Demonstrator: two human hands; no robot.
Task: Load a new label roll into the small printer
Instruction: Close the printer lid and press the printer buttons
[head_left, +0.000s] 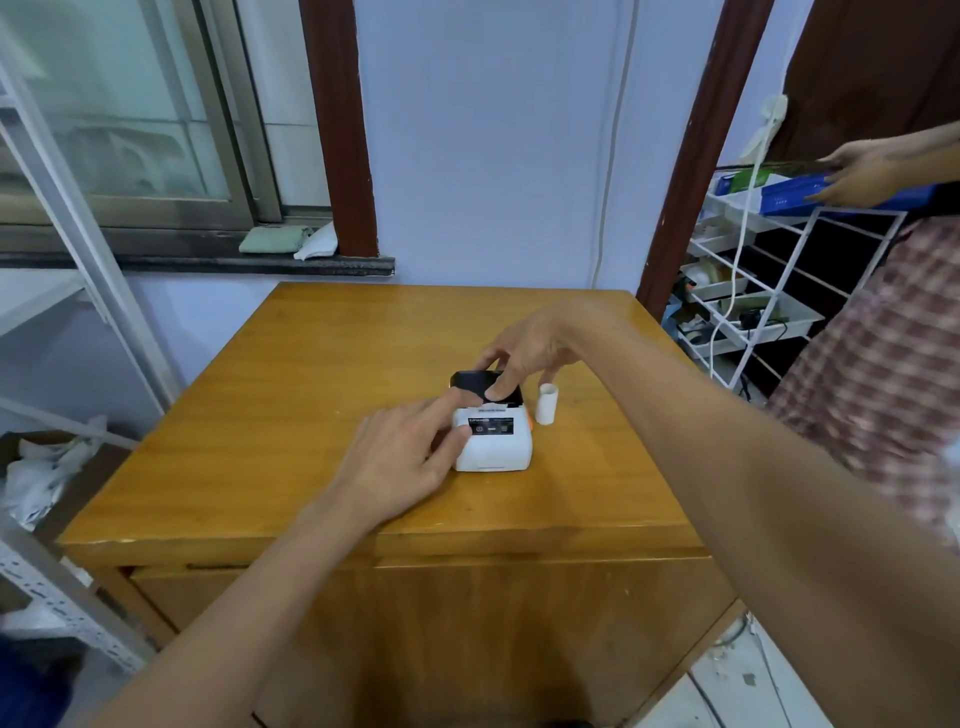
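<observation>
A small white printer with a black label strip on its front stands in the middle of the wooden table. Its black lid is raised at the back. My left hand rests against the printer's left side, index finger stretched along its top edge. My right hand reaches over from behind, thumb and fingers pinching the raised lid. A white label roll stands upright on the table just right of the printer, touched by neither hand. The inside of the printer is hidden.
Another person in a checked garment stands at the right, handling a blue box on a white wire rack. A metal shelf frame and a window sill lie to the left.
</observation>
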